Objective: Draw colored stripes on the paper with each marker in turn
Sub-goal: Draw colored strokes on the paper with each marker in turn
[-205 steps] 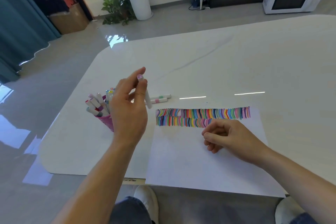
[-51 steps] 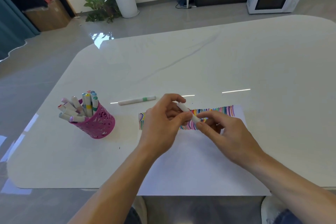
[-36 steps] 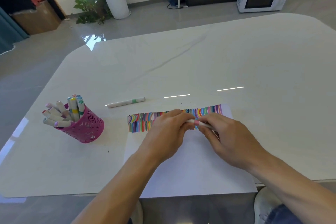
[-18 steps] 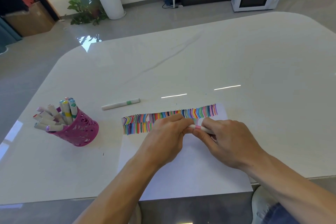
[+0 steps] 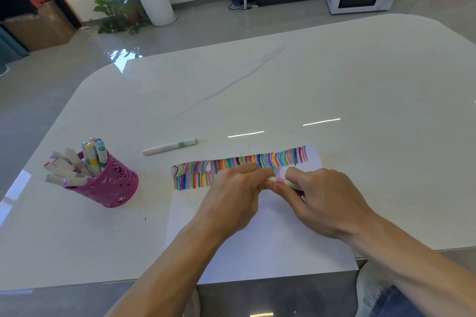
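- since the earliest frame my left hand (image 5: 231, 198) has come down from beside the pink cup (image 5: 113, 185) and now meets my right hand (image 5: 327, 203) over the paper (image 5: 270, 247); over the last half second the two have barely shifted.
- both hands pinch one marker (image 5: 279, 180) between them: the left fingertips are curled round its left end, and the right thumb and fingers are closed on the barrel just right of its band.
- the marker has a white barrel with a pink band; only a short stretch shows between the hands, so i cannot tell whether a cap is on.
- its long axis runs left to right across the sheet, dipping slightly toward the right; both ends are hidden, and i cannot tell which one carries the tip.
- it is held over the stripes (image 5: 231, 165), two rows of coloured strokes along the paper's far edge, right of their middle.
- a green-banded marker (image 5: 170, 147) lies flat on the white table (image 5: 257, 90), between the pink cup and the stripes; the cup holds a bunch of capped markers.
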{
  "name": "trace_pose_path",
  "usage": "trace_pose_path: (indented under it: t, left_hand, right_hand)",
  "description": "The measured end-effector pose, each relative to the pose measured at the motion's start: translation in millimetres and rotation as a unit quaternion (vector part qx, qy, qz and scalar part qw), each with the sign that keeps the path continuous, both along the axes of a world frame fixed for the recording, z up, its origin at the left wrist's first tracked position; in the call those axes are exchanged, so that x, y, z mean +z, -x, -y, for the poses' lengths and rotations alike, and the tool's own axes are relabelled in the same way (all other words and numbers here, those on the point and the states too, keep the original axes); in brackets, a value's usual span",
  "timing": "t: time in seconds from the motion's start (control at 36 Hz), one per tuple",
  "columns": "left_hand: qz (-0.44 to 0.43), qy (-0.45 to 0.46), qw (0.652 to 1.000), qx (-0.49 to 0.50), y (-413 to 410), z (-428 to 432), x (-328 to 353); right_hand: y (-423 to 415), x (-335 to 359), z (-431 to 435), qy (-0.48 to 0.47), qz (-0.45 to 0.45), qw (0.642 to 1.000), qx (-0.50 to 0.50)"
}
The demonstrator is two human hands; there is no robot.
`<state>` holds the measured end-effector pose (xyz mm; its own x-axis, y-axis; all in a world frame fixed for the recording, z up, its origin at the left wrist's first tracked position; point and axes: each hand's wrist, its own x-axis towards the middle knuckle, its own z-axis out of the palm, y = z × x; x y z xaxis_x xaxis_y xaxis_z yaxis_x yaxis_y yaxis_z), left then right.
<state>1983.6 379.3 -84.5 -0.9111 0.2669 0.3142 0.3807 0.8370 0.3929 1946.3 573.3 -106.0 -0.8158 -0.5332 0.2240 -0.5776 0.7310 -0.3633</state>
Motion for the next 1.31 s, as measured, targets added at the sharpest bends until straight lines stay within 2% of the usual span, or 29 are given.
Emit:
trace_pose_path:
  t: [0.14, 0.28, 0.39, 0.58, 0.78, 0.92, 1.08, 1.31]
  left_hand:
    - [-0.007, -0.005, 1.000, 0.001, 0.5, -1.5, -3.0]
    - [-0.017, -0.014, 1.000, 0.006, 0.3, -1.9, -6.1]
    - [-0.027, -0.070, 0.996, 0.047, 5.6, 5.6, -5.9]
    - [-0.017, -0.059, 0.996, 0.067, 8.1, 12.2, -14.4]
    - [0.038, -0.015, 0.998, 0.045, 5.9, 10.8, -18.8]
    - [0.082, 0.003, 0.996, 0.025, 6.4, 12.7, -23.1]
    - [0.105, 0.027, 0.994, 0.008, 6.2, 16.2, -27.8]
    - [0.133, 0.010, 0.991, 0.004, 6.2, 16.1, -26.7]
  right_hand:
    - [-0.7, -0.9, -1.6, -0.030, 0.001, 1.000, 0.000]
    - [-2.0, 1.2, -0.6, -0.022, 0.000, 1.000, -0.006]
    - [6.6, 0.4, -6.6, -0.008, 0.069, 0.995, -0.068]
    - [15.0, 10.3, -7.9, 0.101, 0.139, 0.981, -0.090]
    - [19.0, 9.4, -6.0, 0.232, 0.215, 0.944, -0.087]
    - [19.6, 10.4, -6.1, 0.324, 0.255, 0.909, -0.065]
    - [21.4, 9.1, -6.4, 0.407, 0.338, 0.846, -0.064]
    - [20.1, -1.3, -4.3, 0.379, 0.317, 0.867, -0.059]
